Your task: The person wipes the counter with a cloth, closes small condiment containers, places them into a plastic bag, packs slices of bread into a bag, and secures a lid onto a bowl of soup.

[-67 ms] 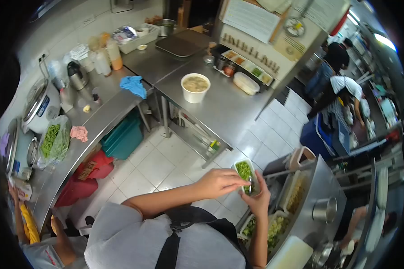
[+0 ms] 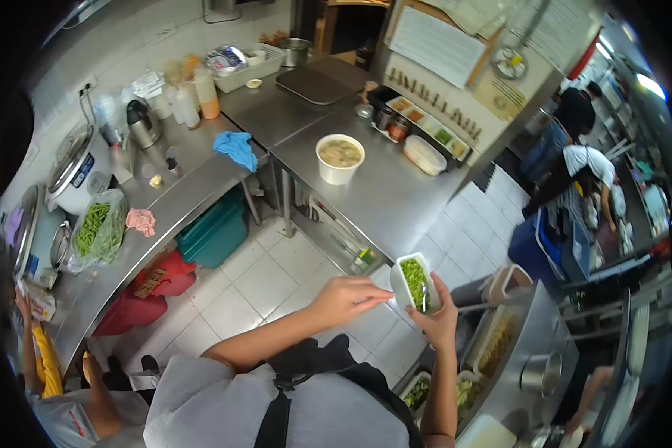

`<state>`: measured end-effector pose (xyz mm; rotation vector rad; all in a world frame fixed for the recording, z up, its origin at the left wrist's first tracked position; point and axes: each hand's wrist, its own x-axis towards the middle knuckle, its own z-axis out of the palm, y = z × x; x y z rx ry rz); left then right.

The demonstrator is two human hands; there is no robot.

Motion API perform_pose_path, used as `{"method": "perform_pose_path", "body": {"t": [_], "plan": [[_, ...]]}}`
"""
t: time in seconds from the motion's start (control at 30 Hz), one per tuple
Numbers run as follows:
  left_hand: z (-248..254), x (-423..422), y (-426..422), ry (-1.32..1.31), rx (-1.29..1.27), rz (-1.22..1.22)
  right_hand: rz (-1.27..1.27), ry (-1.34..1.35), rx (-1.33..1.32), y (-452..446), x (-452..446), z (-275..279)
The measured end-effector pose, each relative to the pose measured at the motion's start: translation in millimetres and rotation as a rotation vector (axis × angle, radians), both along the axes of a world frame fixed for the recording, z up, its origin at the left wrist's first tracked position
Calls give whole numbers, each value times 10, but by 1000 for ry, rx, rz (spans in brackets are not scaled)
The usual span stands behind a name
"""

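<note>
My right hand (image 2: 437, 317) grips a white rectangular tub (image 2: 398, 280) from its right side, thumb on the near edge. Chopped green onion (image 2: 414, 274) fills the tub, and a metal spoon (image 2: 423, 297) rests in it. My left hand (image 2: 351, 297) is just left of the tub, its fingers drawn together in a pinch; what lies between the fingertips is too small to make out. On the steel counter ahead stands a white round bowl (image 2: 337, 173) of pale soup or stew, apart from both hands.
Food bins (image 2: 495, 340) sit in a steel station at right, beside a metal pot (image 2: 541, 373). Seasoning trays (image 2: 425, 127) line the counter's back. A blue cloth (image 2: 236, 149) and bagged green beans (image 2: 93, 228) lie on the left counter. Another person (image 2: 89, 411) is at lower left.
My left hand has moved left, from over the tub's green onion to beside the tub. The tub stays in my right hand. The whole view has shifted slightly.
</note>
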<state>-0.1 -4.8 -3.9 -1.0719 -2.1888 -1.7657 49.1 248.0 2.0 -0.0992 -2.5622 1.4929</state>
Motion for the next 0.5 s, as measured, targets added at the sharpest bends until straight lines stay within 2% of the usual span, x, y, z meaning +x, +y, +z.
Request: {"method": "perform_pose_path", "body": {"t": [0.03,0.1,0.13,0.17,0.2,0.23,0.27,0.3,0.33,0.4,0.5], "plan": [[-59,-576,-560,-112,-132,84,24,61,-69,-451,-703,-180],[-463,-706,-670,-465,-167,242,57,98,46,-175,-1102,-202],[-792,-784,-724,-427,-232,364,78,84,45,-47,-1283,-132],[-1245,-893,-914,-378,-308,491,99,81,32,12,-1500,-65],[-2008,-934,-1288,-401,-499,529,121,79,17,62,-1730,6],[-2653,-814,-1693,-317,-777,540,152,105,42,121,-1992,62],[-3324,-628,-2113,-665,-1046,642,177,129,63,172,-2267,73],[-3850,-263,-2492,-643,-1153,789,195,143,88,234,-2535,61],[-3986,64,-2766,-837,-1218,789,227,120,5,301,-2851,16],[-3947,630,-3077,-1225,-1182,700,223,3,-25,318,-3426,159],[-3811,1148,-3109,-1736,-801,623,206,-60,-118,121,-4174,423]]}}
